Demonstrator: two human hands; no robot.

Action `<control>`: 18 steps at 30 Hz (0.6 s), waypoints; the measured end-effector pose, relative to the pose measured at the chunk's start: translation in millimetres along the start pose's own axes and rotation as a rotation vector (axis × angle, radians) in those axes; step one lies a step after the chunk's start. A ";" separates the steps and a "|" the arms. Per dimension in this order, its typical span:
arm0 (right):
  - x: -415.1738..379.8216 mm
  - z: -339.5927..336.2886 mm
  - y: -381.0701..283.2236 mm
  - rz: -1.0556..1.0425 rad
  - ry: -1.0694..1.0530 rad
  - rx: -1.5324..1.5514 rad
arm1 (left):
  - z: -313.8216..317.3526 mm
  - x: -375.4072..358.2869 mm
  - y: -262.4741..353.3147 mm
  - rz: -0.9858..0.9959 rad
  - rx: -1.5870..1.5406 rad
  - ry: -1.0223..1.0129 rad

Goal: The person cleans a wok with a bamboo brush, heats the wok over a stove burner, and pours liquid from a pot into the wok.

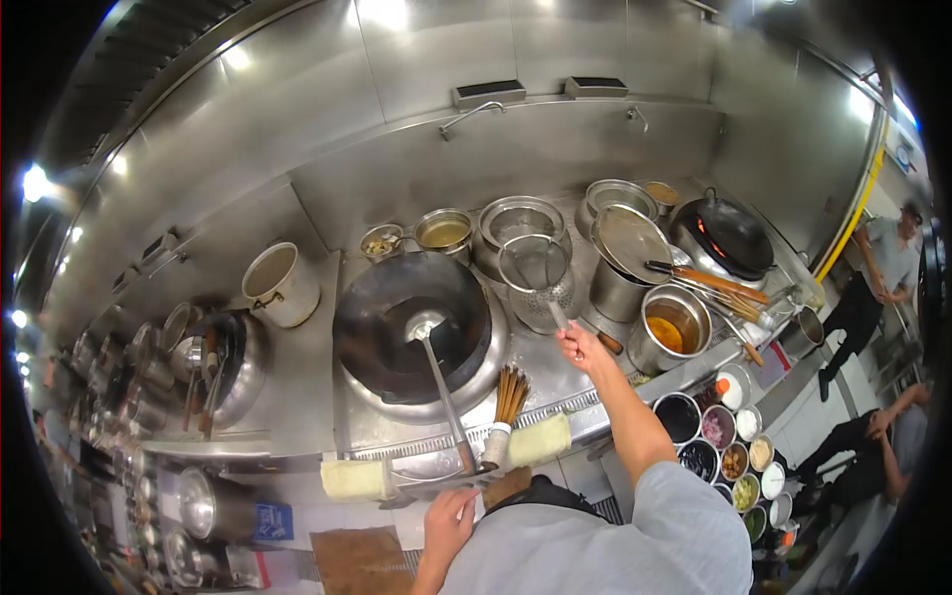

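My right hand (583,347) is closed round the handle of a round wire-mesh strainer (535,266). The strainer is over a perforated metal pot (541,305), in front of a larger steel pot. My left hand (451,521) hangs by my waist near the stove's front edge, its fingers loosely bent and nothing visible in them. A large dark wok (372,342) sits on the burner ahead. A ladle (441,387) rests in it, handle towards me. A bundle of bamboo sticks (511,397) stands by the front edge, between folded yellow cloths (540,438).
To the right are a pot of orange liquid (674,325), a wide flat strainer (632,241) and another wok (724,238). Several ingredient tubs (719,426) line my right side. A tall white pot (282,285) stands left. Two people (883,258) are at far right.
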State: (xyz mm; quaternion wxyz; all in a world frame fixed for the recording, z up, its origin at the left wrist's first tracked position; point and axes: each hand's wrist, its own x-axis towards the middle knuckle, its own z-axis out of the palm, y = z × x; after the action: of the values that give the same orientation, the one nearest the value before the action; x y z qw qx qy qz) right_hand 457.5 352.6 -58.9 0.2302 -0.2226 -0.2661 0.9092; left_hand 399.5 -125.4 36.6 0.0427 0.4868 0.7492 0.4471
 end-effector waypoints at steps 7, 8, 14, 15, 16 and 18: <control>-135.5 12.1 47.1 0.014 0.205 -0.455 | -12.9 -20.7 -11.5 0.079 -0.147 -0.106; -152.9 16.8 49.7 0.020 0.219 -0.463 | -14.3 -24.2 -13.1 0.072 -0.162 -0.109; -216.2 30.5 88.1 -0.082 0.514 -1.414 | -25.5 -40.9 -25.1 0.103 -0.188 -0.152; -213.1 17.2 101.3 -0.202 0.489 -1.543 | -26.2 -43.0 -26.9 0.094 -0.191 -0.156; -209.6 3.6 111.5 -0.192 0.488 -1.544 | -26.9 -44.2 -28.3 0.092 -0.190 -0.153; -210.7 5.8 121.9 -0.386 0.346 -1.826 | -28.1 -47.1 -28.6 0.091 -0.189 -0.156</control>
State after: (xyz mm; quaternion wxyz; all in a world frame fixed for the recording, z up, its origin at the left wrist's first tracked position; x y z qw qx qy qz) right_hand 585.3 145.6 -66.5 0.1495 -0.4002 -0.8688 0.2504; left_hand 390.3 -182.9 15.5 0.1262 0.5474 0.6752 0.4780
